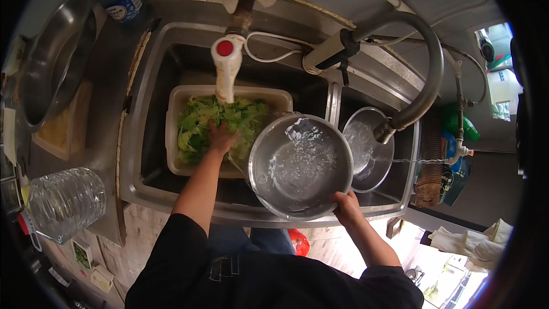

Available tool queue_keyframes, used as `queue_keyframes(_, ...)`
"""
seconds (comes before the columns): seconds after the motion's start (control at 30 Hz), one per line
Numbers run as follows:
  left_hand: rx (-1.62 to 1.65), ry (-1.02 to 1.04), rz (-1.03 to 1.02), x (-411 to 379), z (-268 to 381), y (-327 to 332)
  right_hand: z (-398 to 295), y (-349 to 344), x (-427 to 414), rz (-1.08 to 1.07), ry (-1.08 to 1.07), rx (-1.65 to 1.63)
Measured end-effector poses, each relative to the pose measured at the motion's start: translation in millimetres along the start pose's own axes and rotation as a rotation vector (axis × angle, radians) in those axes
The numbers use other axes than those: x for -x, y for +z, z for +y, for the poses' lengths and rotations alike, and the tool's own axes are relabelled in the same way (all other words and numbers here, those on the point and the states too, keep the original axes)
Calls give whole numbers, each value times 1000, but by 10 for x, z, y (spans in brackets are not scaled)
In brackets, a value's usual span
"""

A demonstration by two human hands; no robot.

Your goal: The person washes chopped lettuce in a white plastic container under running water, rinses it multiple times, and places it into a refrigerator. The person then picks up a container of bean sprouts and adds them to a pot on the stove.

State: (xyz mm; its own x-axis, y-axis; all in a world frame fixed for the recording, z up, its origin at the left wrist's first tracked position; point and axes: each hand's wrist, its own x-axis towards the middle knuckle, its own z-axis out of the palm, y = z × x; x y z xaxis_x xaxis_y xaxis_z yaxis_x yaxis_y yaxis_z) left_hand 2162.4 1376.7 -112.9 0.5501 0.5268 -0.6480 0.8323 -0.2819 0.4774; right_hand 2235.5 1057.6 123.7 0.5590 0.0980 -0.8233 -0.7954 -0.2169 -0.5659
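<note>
My left hand rests with its fingers apart on green leafy vegetables in a pale plastic tub, which stands in the left sink basin. The fingertips are partly lost among the leaves. My right hand grips the near right rim of a round stainless steel bowl holding clear water. This bowl is over the sink, its left side beside the tub, and water runs from its left rim. Behind it, in the right sink basin, is a second metal bowl with water in it.
A white tap with a red cap hangs above the tub. The curved metal spout reaches over the second bowl. From the right, a small tap sends a thin stream towards that bowl. A large water bottle and metal basin are at left.
</note>
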Motion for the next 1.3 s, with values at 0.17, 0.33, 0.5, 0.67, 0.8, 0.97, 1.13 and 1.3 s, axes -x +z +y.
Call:
queue_keyframes(0.17,484,254,46,-125,-110,199,37,298,-229,63,-108,204)
queue_keyframes(0.33,515,271,66,-713,-805,608,-166,666,-340,-21,-463,455)
queue_keyframes(0.5,-42,220,-6,-229,-261,127,-420,1062,-74,253,-759,988)
queue_keyframes(0.67,575,254,-31,-157,-434,69,-382,1243,-43,160,-1143,1186)
queue_keyframes(0.8,278,352,-28,-107,-489,-61,-425,989,-59,104,-1700,1296)
queue_keyframes(0.97,-353,473,538,127,-258,-354,-477,17,55,234,-1719,1214)
queue_keyframes(1.13,-317,-37,327,-189,-205,-389,-426,-1119,96,713,-1413,1246)
queue_keyframes(1.3,-409,150,353,-77,136,-19,-249,-1995,-556,1096,-939,1066)
